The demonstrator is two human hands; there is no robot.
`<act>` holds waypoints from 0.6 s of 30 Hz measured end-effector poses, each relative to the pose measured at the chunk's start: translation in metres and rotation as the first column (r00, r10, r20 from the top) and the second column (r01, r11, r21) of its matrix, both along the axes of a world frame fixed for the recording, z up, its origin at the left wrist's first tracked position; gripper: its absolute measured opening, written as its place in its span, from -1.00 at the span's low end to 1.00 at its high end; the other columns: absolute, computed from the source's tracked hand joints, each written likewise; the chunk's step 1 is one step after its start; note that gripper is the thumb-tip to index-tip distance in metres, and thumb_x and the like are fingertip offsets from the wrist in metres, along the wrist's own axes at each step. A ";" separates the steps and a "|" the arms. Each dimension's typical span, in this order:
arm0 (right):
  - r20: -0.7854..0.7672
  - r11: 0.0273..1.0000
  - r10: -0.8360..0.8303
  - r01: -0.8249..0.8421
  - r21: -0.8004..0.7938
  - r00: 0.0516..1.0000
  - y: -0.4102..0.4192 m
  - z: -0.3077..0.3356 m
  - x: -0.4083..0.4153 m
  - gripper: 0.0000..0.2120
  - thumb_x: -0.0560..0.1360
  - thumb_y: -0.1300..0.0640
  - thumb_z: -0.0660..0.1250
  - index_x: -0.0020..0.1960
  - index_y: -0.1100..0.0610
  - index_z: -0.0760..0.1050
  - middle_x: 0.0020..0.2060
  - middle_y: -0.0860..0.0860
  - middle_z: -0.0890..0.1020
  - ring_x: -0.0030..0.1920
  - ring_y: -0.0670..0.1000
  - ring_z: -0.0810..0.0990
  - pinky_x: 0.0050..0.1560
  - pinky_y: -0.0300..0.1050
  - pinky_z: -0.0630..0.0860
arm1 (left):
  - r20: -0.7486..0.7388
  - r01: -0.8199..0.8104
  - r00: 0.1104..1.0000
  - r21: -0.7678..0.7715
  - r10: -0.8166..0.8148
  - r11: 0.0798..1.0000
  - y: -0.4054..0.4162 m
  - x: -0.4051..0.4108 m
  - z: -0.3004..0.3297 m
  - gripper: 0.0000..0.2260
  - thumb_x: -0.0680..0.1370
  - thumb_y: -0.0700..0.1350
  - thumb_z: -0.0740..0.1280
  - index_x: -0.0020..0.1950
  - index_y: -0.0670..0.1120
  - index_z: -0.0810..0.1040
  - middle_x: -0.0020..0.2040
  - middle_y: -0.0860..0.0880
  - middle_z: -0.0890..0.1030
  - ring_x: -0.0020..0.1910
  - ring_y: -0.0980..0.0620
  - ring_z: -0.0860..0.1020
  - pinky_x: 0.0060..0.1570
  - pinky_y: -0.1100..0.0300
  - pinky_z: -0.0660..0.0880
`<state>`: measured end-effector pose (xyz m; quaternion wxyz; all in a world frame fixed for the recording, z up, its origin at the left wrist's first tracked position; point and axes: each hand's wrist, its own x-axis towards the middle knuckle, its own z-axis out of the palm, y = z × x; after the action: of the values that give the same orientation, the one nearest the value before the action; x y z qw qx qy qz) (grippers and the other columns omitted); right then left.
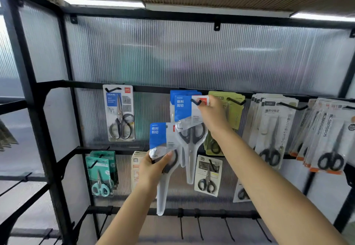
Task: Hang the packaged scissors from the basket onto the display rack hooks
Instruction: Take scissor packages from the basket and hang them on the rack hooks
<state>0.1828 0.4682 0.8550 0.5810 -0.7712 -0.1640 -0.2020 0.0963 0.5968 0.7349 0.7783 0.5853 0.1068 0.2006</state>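
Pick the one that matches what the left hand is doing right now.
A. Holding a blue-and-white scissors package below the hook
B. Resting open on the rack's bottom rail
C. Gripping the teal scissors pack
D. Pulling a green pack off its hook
A: the left hand grips a blue-and-white scissors package by its lower card, while the right hand works another one at the hook.

Two bare forearms enter from the bottom edge of the head view — one from about 7 o'clock, the other from about 5 o'clock. No sleeve, cuff, watch, bracelet or glove shows on either arm; both are uncovered from the frame edge to the wrist. The person's bare left hand (153,166) and the person's bare right hand (212,115) carry no rings that can be made out. Fingernails look short and unpainted — the blur hides finer detail.
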 end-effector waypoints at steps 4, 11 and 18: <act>0.045 0.997 -0.059 0.062 -0.051 0.997 0.005 0.002 0.014 -0.79 0.56 0.08 0.27 -0.07 0.24 0.53 -0.25 0.07 0.55 -0.22 0.01 0.50 -0.31 -0.17 0.33 | -0.028 -0.042 0.999 0.012 0.042 0.999 0.020 -0.001 -0.007 -0.80 0.43 -0.20 0.45 0.03 -0.12 0.57 -0.08 -0.13 0.67 -0.14 -0.10 0.62 -0.07 -0.02 0.57; 0.150 0.973 -0.169 0.189 -0.132 0.974 0.010 -0.004 0.029 -0.86 0.53 0.13 0.33 -0.13 0.20 0.49 -0.26 0.06 0.53 -0.26 -0.01 0.45 -0.44 -0.26 0.22 | 0.014 -0.036 0.999 -0.011 0.036 0.999 0.038 -0.003 -0.004 -0.76 0.44 -0.25 0.43 0.09 -0.19 0.57 -0.05 -0.15 0.67 -0.10 -0.11 0.62 -0.05 0.01 0.57; 0.254 0.969 -0.243 0.244 0.030 0.936 0.008 -0.007 0.011 -0.68 0.51 0.28 0.31 0.26 0.25 0.43 0.15 0.11 0.54 0.13 0.02 0.53 0.14 -0.15 0.45 | 0.095 0.032 0.995 0.001 -0.032 0.999 0.034 -0.003 0.008 -0.79 0.44 -0.24 0.43 0.06 -0.14 0.58 -0.10 -0.08 0.69 -0.11 -0.06 0.64 -0.11 0.07 0.55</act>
<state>0.1942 0.4758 0.8479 0.5247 -0.7535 -0.1411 -0.3701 0.0937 0.6307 0.7428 0.7859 0.5764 0.0603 0.2156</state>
